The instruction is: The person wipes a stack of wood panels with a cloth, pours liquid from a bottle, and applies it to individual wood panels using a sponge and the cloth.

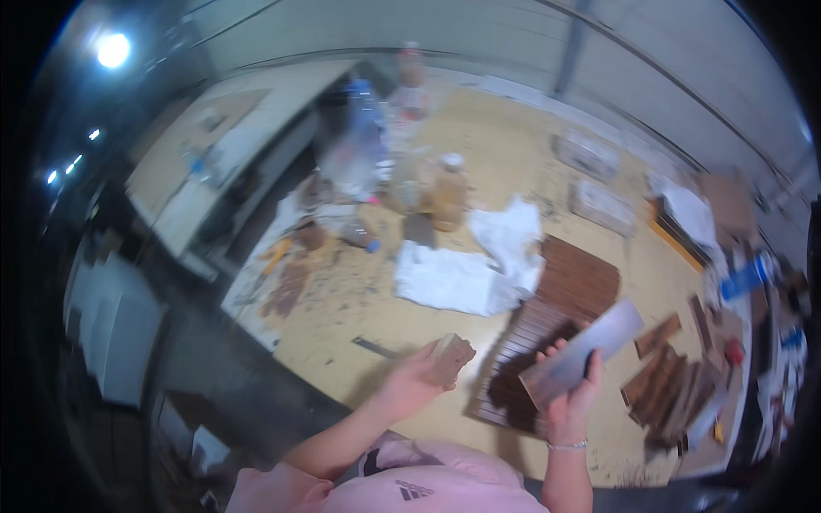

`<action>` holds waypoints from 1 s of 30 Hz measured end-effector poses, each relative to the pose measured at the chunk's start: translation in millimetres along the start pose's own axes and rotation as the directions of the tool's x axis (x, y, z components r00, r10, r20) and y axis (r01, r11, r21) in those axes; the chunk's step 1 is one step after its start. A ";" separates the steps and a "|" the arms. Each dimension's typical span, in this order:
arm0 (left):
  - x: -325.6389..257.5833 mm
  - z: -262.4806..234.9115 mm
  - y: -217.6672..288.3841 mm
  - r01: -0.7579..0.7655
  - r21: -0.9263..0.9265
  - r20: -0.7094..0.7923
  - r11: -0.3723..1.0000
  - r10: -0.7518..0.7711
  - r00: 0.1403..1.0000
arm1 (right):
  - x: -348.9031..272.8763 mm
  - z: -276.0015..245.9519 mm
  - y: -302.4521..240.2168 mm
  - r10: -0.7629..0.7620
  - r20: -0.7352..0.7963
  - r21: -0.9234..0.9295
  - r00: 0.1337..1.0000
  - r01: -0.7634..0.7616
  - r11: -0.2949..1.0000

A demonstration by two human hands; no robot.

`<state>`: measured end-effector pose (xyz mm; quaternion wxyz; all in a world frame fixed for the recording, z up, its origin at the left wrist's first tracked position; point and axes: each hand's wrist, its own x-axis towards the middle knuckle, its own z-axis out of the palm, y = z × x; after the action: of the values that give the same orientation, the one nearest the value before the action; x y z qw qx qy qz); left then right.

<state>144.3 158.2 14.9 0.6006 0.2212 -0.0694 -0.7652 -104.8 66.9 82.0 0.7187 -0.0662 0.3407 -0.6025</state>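
Observation:
Above the table's front part, my left hand [409,386] is closed round a small tan and brown block [453,359] with a rough, uneven edge. What the block is made of is hard to tell. My right hand [573,398] grips a flat, smooth grey-brown rectangular board [583,352] at its lower side, tilted up to the right. Beneath and behind that board lies a dark brown wooden panel [575,272], grooved with slats along its nearer part. A short dark metal strip [374,347] rests on the table left of the panel.
White cloths [449,278] lie behind the panel on the stained yellowish table [342,316]. Bottles [449,192] stand farther back. At right are dark wood offcuts [667,380], a blue can [744,278] and two wrapped blocks [601,205]. A white-topped bench [201,145] stands far left.

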 end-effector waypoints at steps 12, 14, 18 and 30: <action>-111.2 -229.3 212.8 0.110 0.994 -0.051 0.018 0.949 0.311 | -11.4 42.1 94.0 0.192 0.036 -0.047 0.981 -0.190 0.981; -98.3 -191.1 232.3 0.414 0.880 0.079 -0.233 0.931 0.357 | -6.2 46.5 112.7 0.180 0.049 -0.056 0.982 -0.177 0.983; -106.4 -208.6 240.4 0.508 0.806 0.041 -0.304 0.884 0.465 | -5.1 55.5 145.7 0.183 0.039 -0.093 0.982 -0.179 0.979; -99.0 -205.5 259.4 0.391 0.841 0.176 -0.374 0.872 0.456 | 1.5 86.5 177.4 0.238 0.116 -0.179 0.964 -0.215 0.960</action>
<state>479.3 215.2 -46.7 0.3301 0.8367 -0.4344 0.0470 90.2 85.2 57.4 0.7968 -0.1271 0.3448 -0.4797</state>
